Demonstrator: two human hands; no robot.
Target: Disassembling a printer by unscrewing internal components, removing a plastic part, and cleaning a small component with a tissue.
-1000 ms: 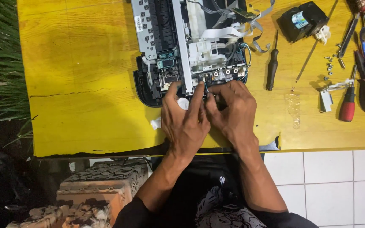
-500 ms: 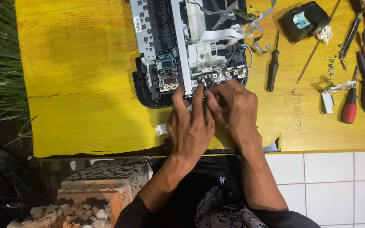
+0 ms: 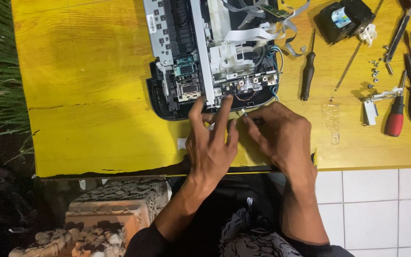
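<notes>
Yellow wooden table (image 3: 86, 85) carries an opened printer (image 3: 205, 52) of black and white plastic at its near edge. Left hand (image 3: 212, 145), fingers spread, touches its front. Right hand (image 3: 279, 135) pinches a thin screwdriver (image 3: 250, 116) beside it.

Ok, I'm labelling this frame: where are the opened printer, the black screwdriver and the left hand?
opened printer (image 3: 181, 57), head view, grey metal frame.
black screwdriver (image 3: 307, 76), head view, handle.
left hand (image 3: 211, 147), head view, back of hand.
</notes>
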